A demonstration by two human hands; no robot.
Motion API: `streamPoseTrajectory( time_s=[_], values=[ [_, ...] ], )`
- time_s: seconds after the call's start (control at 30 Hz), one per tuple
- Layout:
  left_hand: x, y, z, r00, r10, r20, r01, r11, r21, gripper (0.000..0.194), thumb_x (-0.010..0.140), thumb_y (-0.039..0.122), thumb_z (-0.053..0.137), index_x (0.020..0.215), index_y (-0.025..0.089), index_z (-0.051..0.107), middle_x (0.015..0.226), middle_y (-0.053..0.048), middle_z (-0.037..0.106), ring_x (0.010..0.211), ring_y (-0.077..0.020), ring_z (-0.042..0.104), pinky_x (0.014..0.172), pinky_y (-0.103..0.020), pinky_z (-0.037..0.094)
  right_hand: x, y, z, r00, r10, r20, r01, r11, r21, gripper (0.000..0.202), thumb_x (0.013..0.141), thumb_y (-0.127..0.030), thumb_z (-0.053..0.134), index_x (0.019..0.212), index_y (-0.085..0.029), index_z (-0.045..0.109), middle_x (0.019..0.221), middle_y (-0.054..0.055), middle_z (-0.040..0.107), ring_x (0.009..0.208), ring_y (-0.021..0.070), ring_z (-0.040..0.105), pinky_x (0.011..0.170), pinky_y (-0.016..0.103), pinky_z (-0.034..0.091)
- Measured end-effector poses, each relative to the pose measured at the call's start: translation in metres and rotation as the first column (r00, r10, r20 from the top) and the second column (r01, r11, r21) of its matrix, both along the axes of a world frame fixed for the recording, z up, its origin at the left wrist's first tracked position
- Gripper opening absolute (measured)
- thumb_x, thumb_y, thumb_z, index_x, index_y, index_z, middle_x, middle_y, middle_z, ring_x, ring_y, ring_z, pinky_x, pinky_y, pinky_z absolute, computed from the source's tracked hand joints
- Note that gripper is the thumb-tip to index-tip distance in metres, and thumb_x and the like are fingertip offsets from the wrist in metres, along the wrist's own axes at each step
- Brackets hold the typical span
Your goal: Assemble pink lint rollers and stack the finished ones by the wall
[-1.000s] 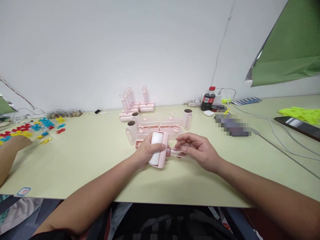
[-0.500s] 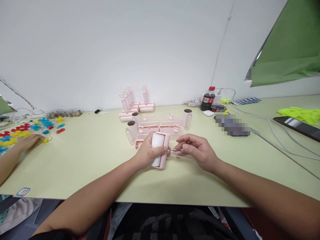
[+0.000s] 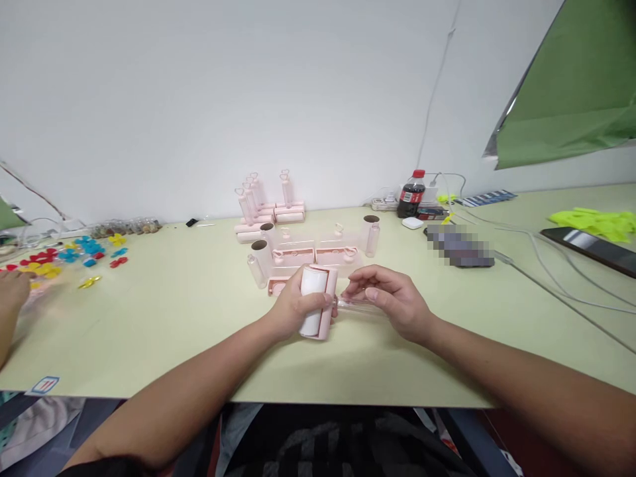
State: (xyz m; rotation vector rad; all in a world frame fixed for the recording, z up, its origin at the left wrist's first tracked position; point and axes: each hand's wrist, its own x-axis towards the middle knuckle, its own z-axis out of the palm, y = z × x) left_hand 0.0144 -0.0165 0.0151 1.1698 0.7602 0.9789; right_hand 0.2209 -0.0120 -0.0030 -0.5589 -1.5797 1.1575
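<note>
Over the front middle of the table I hold a lint roller with a white paper roll (image 3: pixel 313 301) in a pink holder (image 3: pixel 326 321). My left hand (image 3: pixel 294 305) is closed around the roll and holder, thumb across the front. A clear tube-like handle (image 3: pixel 355 304) sticks out from the holder's right side. My right hand (image 3: pixel 395 301) has its fingers curled around this handle, which runs into the palm; its far end is hidden. Just behind the hands lie pink open holders (image 3: pixel 294 256), with clear tubes (image 3: pixel 257 270) and upright rolls (image 3: pixel 259 255) beside them.
Several pink lint rollers with heart-topped handles (image 3: pixel 285 190) stand by the wall. A cola bottle (image 3: pixel 412 194), a blurred dark object (image 3: pixel 460 246), cables and a phone (image 3: pixel 591 252) lie right. At left, a co-worker's hand (image 3: pixel 12 291) is among colourful pieces (image 3: pixel 89 246).
The lint roller and my hands stay almost in place, with my right fingers shifting slightly about the handle. The co-worker's hand has moved left, away from a yellow piece.
</note>
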Motion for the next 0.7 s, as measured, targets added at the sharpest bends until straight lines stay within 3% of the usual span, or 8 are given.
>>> streamPoseTrajectory(
  time_s=[0.3, 0.43, 0.53, 0.6, 0.7],
  values=[
    [0.001, -0.005, -0.003, 0.989, -0.080, 0.127, 0.088, 0.995, -0.053, 0.046, 0.063, 0.028, 0.078, 0.101, 0.014, 0.056, 0.102, -0.012, 0.067, 0.066, -0.0238, 0.070, 0.056, -0.037, 0.058, 0.002, 0.000, -0.006, 0.999, 0.009, -0.045, -0.005, 0.997, 0.075, 0.032, 0.087, -0.043, 0.065, 0.112, -0.023, 0.066, 0.098, 0.006, 0.067, 0.091, 0.0218, 0.067, 0.084, 0.039, 0.054],
    [0.002, -0.009, 0.004, 0.969, -0.194, 0.153, 0.206, 0.976, -0.066, 0.050, 0.061, 0.030, 0.078, 0.103, 0.011, 0.059, 0.090, -0.013, 0.070, 0.064, -0.0234, 0.069, 0.055, -0.034, 0.057, -0.002, 0.002, -0.008, 0.999, -0.051, 0.004, 0.051, 0.994, 0.100, 0.035, 0.087, -0.046, 0.064, 0.115, -0.024, 0.065, 0.107, 0.007, 0.064, 0.100, 0.0223, 0.062, 0.088, 0.038, 0.052],
    [0.000, -0.008, 0.009, 0.963, -0.222, 0.156, 0.229, 0.973, -0.032, 0.052, 0.061, 0.029, 0.078, 0.106, 0.011, 0.059, 0.081, -0.011, 0.071, 0.063, -0.0237, 0.070, 0.056, -0.033, 0.057, -0.003, 0.008, -0.006, 0.994, -0.079, 0.070, 0.069, 0.988, 0.136, 0.036, 0.089, -0.050, 0.059, 0.114, -0.024, 0.065, 0.108, 0.008, 0.063, 0.101, 0.0231, 0.060, 0.088, 0.039, 0.051],
    [-0.003, -0.006, 0.010, 0.965, -0.217, 0.144, 0.222, 0.975, -0.014, 0.049, 0.062, 0.029, 0.078, 0.104, 0.010, 0.060, 0.076, -0.011, 0.071, 0.063, -0.0240, 0.070, 0.056, -0.033, 0.056, -0.001, 0.016, -0.002, 0.983, -0.158, 0.094, 0.135, 0.966, 0.220, 0.035, 0.092, -0.051, 0.053, 0.111, -0.024, 0.067, 0.110, 0.009, 0.063, 0.105, 0.0242, 0.059, 0.090, 0.041, 0.049],
    [-0.008, 0.000, 0.011, 0.970, -0.192, 0.151, 0.195, 0.981, -0.007, 0.046, 0.064, 0.032, 0.076, 0.102, 0.008, 0.063, 0.071, -0.012, 0.071, 0.062, -0.0239, 0.069, 0.056, -0.033, 0.056, 0.008, 0.030, 0.005, 0.919, -0.372, 0.131, 0.300, 0.875, 0.380, 0.034, 0.096, -0.046, 0.047, 0.104, -0.023, 0.071, 0.114, 0.011, 0.063, 0.114, 0.0258, 0.056, 0.099, 0.045, 0.044]
  ],
)
